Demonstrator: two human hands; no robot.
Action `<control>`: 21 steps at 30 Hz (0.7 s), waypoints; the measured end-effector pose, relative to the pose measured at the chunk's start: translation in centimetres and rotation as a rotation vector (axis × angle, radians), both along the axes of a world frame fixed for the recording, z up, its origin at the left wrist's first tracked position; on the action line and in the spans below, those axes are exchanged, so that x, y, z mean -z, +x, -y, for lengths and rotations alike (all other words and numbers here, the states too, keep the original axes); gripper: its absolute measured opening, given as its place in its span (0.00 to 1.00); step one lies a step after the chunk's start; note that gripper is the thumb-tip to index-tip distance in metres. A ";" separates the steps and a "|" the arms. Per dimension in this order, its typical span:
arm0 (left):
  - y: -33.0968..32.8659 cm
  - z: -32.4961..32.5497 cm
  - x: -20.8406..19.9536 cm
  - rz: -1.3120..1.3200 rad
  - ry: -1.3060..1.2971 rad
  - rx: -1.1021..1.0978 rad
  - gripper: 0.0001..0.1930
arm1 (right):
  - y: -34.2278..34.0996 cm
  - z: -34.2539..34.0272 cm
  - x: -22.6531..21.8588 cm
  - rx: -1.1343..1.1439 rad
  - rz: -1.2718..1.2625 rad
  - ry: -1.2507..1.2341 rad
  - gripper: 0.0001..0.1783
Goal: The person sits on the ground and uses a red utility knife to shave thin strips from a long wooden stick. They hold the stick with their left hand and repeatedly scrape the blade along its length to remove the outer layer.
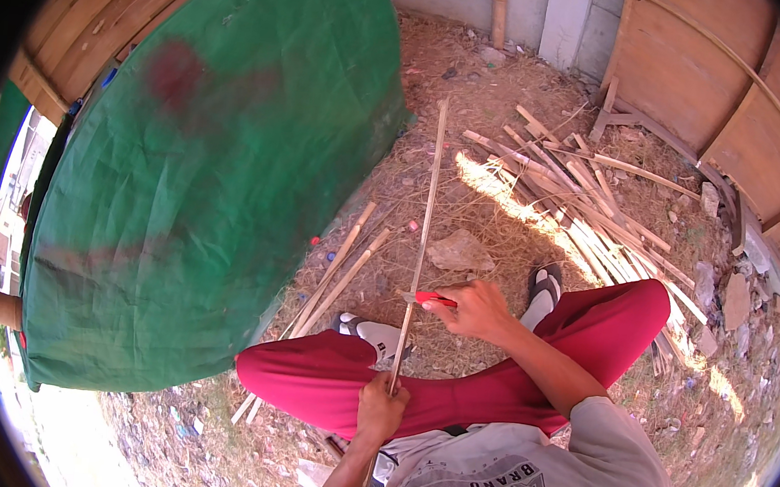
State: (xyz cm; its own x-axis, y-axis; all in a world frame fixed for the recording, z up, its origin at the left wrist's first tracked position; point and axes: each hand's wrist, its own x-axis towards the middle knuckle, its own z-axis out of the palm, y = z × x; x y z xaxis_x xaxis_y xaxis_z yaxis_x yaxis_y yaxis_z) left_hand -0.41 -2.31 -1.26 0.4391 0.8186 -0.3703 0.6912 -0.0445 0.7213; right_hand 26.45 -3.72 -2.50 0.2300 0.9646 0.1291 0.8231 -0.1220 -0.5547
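A long, thin bamboo strip [427, 210] runs from my lap away from me, its far end over the littered ground. My left hand [380, 411] is closed around its near part, just above my lap. Farther up the strip and to the right, my right hand [477, 309] grips a red-handled cutter knife [434, 298]. The knife's blade lies across the strip and appears to touch it. Both hands are closed, and the fingertips of the right one are partly hidden.
A pile of split bamboo sticks [589, 191] lies ahead on the right. More sticks [343, 272] rest by my left knee, below a big green tarpaulin [202, 162]. A flat stone [462, 250] sits between my feet and the pile. Wooden panels [702, 71] stand at the right.
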 end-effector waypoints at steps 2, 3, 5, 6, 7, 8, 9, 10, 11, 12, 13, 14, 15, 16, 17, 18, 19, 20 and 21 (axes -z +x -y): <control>0.1 -0.2 0.0 -0.002 0.007 0.013 0.08 | 0.0 0.0 0.1 0.034 -0.027 -0.007 0.24; 0.0 -0.3 0.1 -0.008 0.000 0.020 0.08 | 0.0 0.0 0.3 0.053 -0.041 -0.012 0.23; -0.5 0.5 0.5 -0.006 -0.051 0.063 0.08 | 2.4 -0.5 1.8 0.290 0.019 0.008 0.23; -1.7 1.7 1.0 -0.003 -0.090 0.094 0.08 | 4.1 -0.9 2.2 0.403 0.044 0.021 0.23; -2.4 2.3 1.3 0.001 -0.130 0.125 0.08 | 6.3 -1.0 2.0 0.367 0.050 -0.081 0.22; -2.6 2.3 1.1 -0.004 -0.104 0.111 0.08 | 7.9 -1.0 2.0 0.335 0.053 -0.185 0.22; -2.7 2.5 0.8 -0.005 -0.081 0.099 0.08 | 7.8 -1.0 1.6 0.342 0.026 -0.164 0.21; -2.9 2.6 0.4 -0.006 -0.058 0.087 0.08 | 7.5 -0.9 0.9 0.348 0.000 -0.143 0.21; -3.4 2.4 0.1 -0.033 -0.080 0.091 0.08 | 7.1 -0.9 0.6 0.354 -0.026 -0.122 0.20; -3.5 2.2 -0.3 -0.044 -0.103 0.095 0.08 | 7.0 -1.0 0.6 0.370 -0.017 -0.096 0.21; -3.6 2.0 -0.5 -0.056 -0.122 0.097 0.08 | 6.4 -1.2 1.1 0.386 -0.009 -0.067 0.21; -3.6 2.2 -0.7 -0.059 -0.121 0.104 0.08 | 6.2 -1.2 1.4 0.401 -0.002 -0.039 0.21; -4.3 2.2 -1.0 -0.075 -0.113 0.112 0.08 | 5.8 -1.3 1.3 0.396 0.004 -0.042 0.21; -4.8 2.3 -1.2 -0.091 -0.106 0.119 0.08 | 5.5 -1.3 1.1 0.390 0.010 -0.046 0.21; -5.2 2.4 -1.5 -0.093 -0.108 0.127 0.08 | 5.3 -1.4 1.0 0.385 0.016 -0.049 0.21; -5.7 2.7 -1.8 -0.100 -0.116 0.134 0.08 | 5.6 -1.4 1.1 0.403 -0.006 -0.059 0.21; -6.3 2.9 -1.9 -0.106 -0.125 0.141 0.08 | 6.2 -1.5 1.3 0.421 -0.027 -0.068 0.21; -7.1 3.3 -1.7 -0.103 -0.114 0.154 0.08 | 6.7 -1.6 1.4 0.438 -0.048 -0.077 0.21; -7.7 3.7 -1.6 -0.095 -0.105 0.166 0.08 | 7.1 -1.6 1.5 0.453 -0.034 -0.087 0.22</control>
State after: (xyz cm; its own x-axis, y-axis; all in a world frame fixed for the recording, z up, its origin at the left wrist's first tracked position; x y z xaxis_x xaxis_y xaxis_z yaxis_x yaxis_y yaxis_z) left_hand -8.09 -5.98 0.35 0.5239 0.6929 -0.4954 0.7456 -0.0917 0.6601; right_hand 33.53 -2.10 -4.03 0.6332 0.7731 0.0374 0.6577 -0.5120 -0.5524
